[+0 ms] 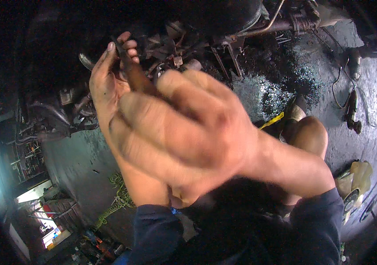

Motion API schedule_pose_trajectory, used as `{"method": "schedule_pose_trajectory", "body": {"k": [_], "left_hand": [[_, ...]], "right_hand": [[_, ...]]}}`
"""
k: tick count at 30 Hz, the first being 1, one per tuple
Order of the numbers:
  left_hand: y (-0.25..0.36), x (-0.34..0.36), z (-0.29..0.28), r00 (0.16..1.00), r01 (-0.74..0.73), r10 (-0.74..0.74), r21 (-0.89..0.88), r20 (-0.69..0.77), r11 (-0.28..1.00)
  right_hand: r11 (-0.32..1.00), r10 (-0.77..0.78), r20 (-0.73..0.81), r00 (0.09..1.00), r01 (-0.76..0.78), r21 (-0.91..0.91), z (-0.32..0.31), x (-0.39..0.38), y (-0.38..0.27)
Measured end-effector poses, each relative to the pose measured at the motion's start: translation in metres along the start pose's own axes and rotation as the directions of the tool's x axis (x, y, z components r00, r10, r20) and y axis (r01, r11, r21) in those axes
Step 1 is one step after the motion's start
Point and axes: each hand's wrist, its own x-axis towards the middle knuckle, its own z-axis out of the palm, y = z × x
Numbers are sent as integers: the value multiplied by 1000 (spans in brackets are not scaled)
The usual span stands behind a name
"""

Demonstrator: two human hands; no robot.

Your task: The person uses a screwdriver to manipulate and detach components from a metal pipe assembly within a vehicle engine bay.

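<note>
My left hand (105, 86) is raised toward the vehicle underside, thumb on one side and fingertips on the other of a dark, narrow, dirty part (129, 64). The part slants down and turns brownish near my right hand. Closer to the camera, my right hand (188, 128) is curled closed and smeared by motion. It covers my left palm and wrist and the part's lower end. Whether my right fingers grip that same part, I cannot make out. Dark grime marks both hands.
Greasy vehicle parts (179, 57) and a pipe (268, 27) hang ahead. Dark, glinting wetness (285, 86) covers the floor at right, beside a yellow object (273, 120) and my bent knee (310, 134). A cable with a dark tool (352, 110) lies farther right; a green coiled hose (113, 210) lies lower left.
</note>
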Motion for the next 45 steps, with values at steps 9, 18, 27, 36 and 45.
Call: {"method": "schedule_pose_trajectory", "body": {"k": [9, 18, 27, 36, 45], "left_hand": [[-17, -7, 24, 951, -227, 249, 132, -185, 965], [-26, -15, 22, 931, -316, 332, 117, -152, 941], [-13, -10, 24, 945, -227, 246, 109, -216, 968], [-16, -11, 39, 910, -149, 190, 137, -367, 979], [-5, -5, 26, 969, -73, 96, 107, -227, 992]], "right_hand": [[1000, 13, 37, 999, -13, 3, 12, -6, 11], [999, -15, -10, 1000, 14, -33, 18, -12, 10], [1000, 2, -19, 1000, -2, 28, 14, -6, 3], [999, -7, -45, 999, 9, 47, 14, -9, 7], [1000, 8, -81, 997, -10, -26, 16, -9, 2]]}}
